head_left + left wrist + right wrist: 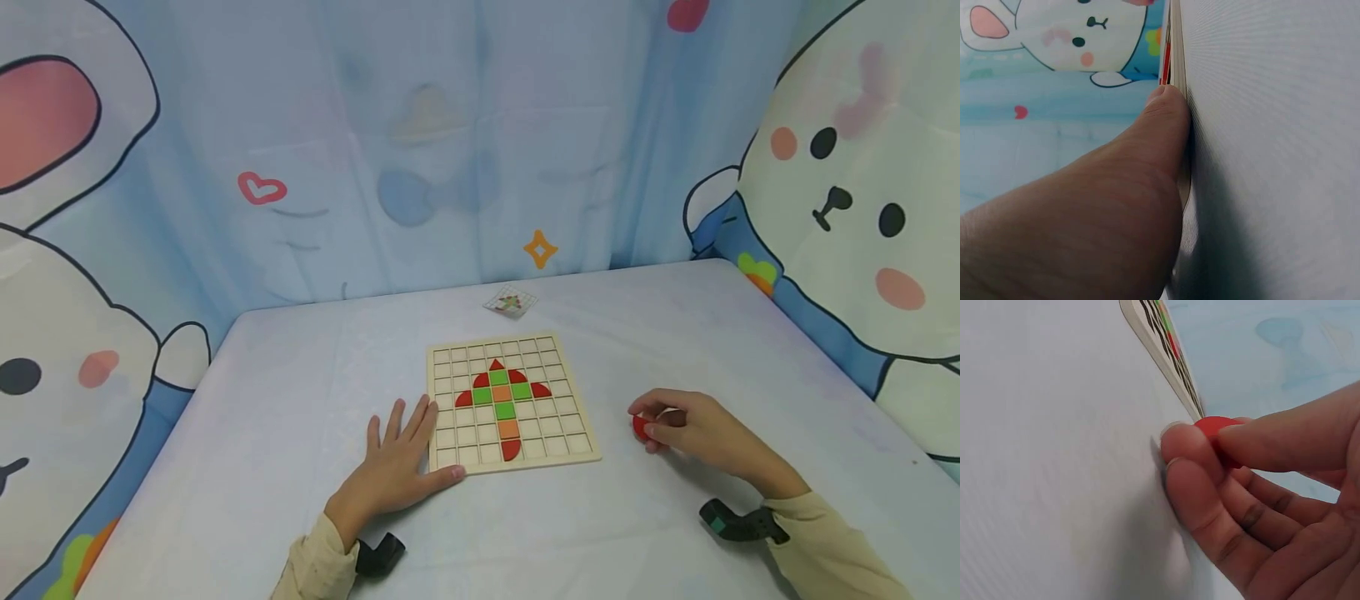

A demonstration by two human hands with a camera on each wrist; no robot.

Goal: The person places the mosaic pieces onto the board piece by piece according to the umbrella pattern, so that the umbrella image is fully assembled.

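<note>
My right hand [693, 429] pinches a red curved-edge tile [1219, 434] between thumb and fingers, close over the cloth to the right of the board. Part of that tile is hidden by the fingers. On the table lies a square wooden grid board [551, 429] with red, green and orange tiles set in a plane-like pattern. A red tile [511, 450] sits at the bottom of its stem. My left hand [393, 462] lies with fingers spread at the board's left edge, its thumb at the lower left corner. The left wrist view shows the thumb [1163, 119] against the board's side.
Behind the board lies a small pattern card [510, 302] showing a similar coloured figure. A white cloth covers the table [315, 367]. A blue cartoon curtain [465, 150] hangs at the back. Dark devices are strapped on both wrists.
</note>
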